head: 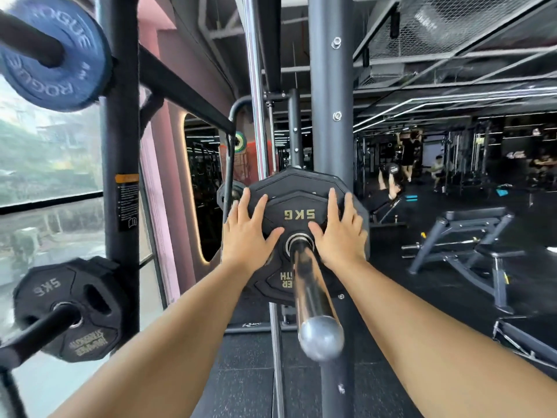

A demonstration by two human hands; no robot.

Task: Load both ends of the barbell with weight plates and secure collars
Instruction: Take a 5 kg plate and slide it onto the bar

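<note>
Where the chrome barbell sleeve (pixel 312 291) runs away from the camera, a black many-sided weight plate (pixel 297 217) sits threaded on it, its gold "5KG" marking reading upside down and more gold lettering partly hidden below the hub. Directly behind it, and flush against it as far as can be seen, is a larger black plate (pixel 304 178) of the same angular outline, its rim showing above and to both sides. The left hand (pixel 247 233) lies flat and open on the small plate's face to the left of the sleeve, fingers spread upward and thumb pointing toward the hub; the right hand (pixel 339 233) mirrors it on the other side, palm pressed to the plate and gripping nothing. The sleeve's rounded end cap (pixel 321 337) juts toward the viewer between the two forearms. Left of the left hand stands a dark rack upright (pixel 120 164) with storage pegs, one carrying another black 5KG plate (pixel 72 309) low down, one a blue plate (pixel 54 52) high up. Right of the right hand, farther off, stands an adjustable bench (pixel 470 236) on the dark floor.
</note>
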